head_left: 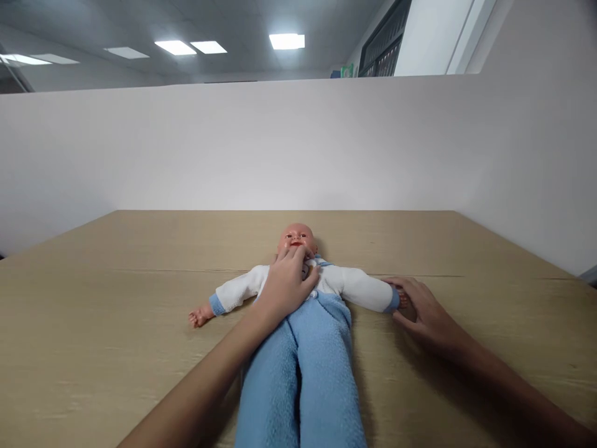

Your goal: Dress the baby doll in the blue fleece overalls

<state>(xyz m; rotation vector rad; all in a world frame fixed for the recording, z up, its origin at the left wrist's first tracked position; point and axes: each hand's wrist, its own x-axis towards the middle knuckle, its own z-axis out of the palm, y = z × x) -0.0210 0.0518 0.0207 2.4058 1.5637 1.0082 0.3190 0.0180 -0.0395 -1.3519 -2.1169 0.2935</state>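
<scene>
A baby doll (324,339) lies on its back, head away from me and arms spread wide. It wears a white top with blue cuffs and fuzzy light-blue trousers. My left hand (290,280) is closed over the doll's upper chest and collar, its fingertips just below the mouth and its thumb out to the right. At the cuff on the right side, my right hand (417,308) wraps its fingers and thumb around the doll's hand (403,298), mostly covering it. The doll's other hand (201,315) rests on the table, touched by neither of mine.
The doll lies on a light wooden table (116,348) with a seam running across it. A white partition (261,146) rises behind the table's far edge, and a white wall (536,174) stands to the right. Lit ceiling panels (286,42) show above.
</scene>
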